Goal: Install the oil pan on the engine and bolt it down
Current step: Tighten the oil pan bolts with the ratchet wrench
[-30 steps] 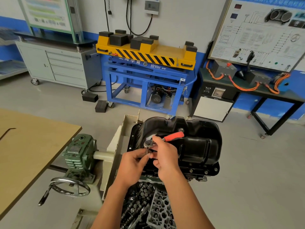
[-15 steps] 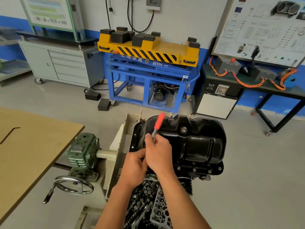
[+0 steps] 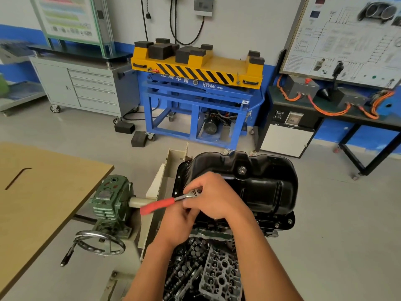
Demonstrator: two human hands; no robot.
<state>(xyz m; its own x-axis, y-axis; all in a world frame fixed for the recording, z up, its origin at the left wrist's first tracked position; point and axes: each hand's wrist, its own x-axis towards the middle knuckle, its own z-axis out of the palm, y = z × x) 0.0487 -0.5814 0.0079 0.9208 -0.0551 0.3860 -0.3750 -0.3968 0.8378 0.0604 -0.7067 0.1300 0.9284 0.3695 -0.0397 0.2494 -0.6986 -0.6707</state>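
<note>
Swung leftward, the red-handled metal ratchet [image 3: 158, 207] is gripped by the right hand [image 3: 217, 199] beside the glossy black pressed-metal oil pan [image 3: 268, 192]; the left hand [image 3: 176, 224] hides its fingers.

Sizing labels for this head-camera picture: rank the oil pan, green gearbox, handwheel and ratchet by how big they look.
1. oil pan
2. green gearbox
3. handwheel, close to the gearbox in size, so that order is unsure
4. ratchet, long but thin

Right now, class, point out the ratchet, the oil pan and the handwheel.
ratchet [image 3: 159, 206], head view, on its red handle.
oil pan [image 3: 264, 192], head view, on the black top face.
handwheel [image 3: 97, 232], head view, on the far side of its chrome rim.
</note>
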